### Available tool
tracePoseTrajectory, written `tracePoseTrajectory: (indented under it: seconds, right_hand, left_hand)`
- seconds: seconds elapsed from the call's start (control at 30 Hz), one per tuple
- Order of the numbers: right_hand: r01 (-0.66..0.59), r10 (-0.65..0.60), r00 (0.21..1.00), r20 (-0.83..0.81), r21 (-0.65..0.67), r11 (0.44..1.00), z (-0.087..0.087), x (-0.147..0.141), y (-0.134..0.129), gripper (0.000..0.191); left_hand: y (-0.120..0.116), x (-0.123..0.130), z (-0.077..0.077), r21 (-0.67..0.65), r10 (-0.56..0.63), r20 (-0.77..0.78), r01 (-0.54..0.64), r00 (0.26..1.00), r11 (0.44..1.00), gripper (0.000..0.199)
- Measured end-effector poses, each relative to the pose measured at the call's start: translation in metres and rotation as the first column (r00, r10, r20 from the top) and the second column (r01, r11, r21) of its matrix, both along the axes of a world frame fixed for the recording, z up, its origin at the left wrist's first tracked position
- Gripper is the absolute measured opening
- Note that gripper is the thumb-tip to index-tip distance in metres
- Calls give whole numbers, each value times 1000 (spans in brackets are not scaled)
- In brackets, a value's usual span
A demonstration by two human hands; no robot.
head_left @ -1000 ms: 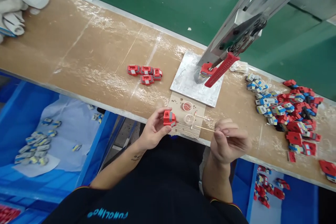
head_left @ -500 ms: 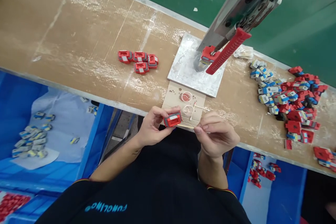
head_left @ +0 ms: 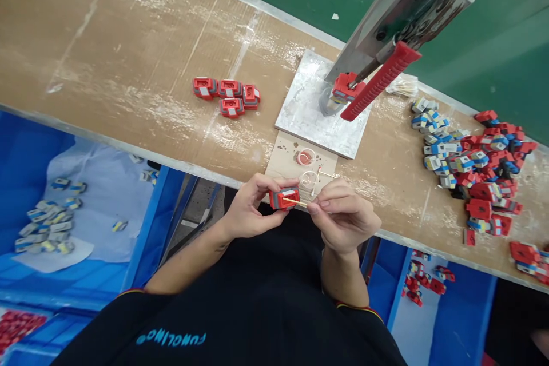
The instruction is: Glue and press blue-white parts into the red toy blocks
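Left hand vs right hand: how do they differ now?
Left hand holds the red-and-grey piece, right hand a thin stick. Left hand's thumb and fingers are set apart across the piece; right hand's are pinched together near the stick's end. Shared: both bare, both by the bench's near edge.

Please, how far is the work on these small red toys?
Four red toys sit grouped on the table, perhaps done. The left hand holds another red toy; the right hand holds a thin stick at it. The mixed heap on the right probably waits.
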State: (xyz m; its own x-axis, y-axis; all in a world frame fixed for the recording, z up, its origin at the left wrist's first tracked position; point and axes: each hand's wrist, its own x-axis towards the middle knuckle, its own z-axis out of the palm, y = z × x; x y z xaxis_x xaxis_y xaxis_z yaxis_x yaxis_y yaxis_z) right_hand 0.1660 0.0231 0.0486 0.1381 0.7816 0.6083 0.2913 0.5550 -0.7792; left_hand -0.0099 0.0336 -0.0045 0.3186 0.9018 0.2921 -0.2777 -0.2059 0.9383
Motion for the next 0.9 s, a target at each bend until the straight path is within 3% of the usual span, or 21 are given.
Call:
tracePoseTrajectory:
  seconds: [0.47, 0.9]
  right_hand:
    - [-84, 84, 996, 24, -3, 996, 5, 3, -1, 16]
    - [-81, 88, 990, 106, -68, 994, 8, 15, 2, 21]
  left_hand:
    - [6, -6, 2, 46, -14, -49, 16, 999, 999, 40]
    - [7, -17, 6, 97, 14, -155, 1, 988, 995, 38]
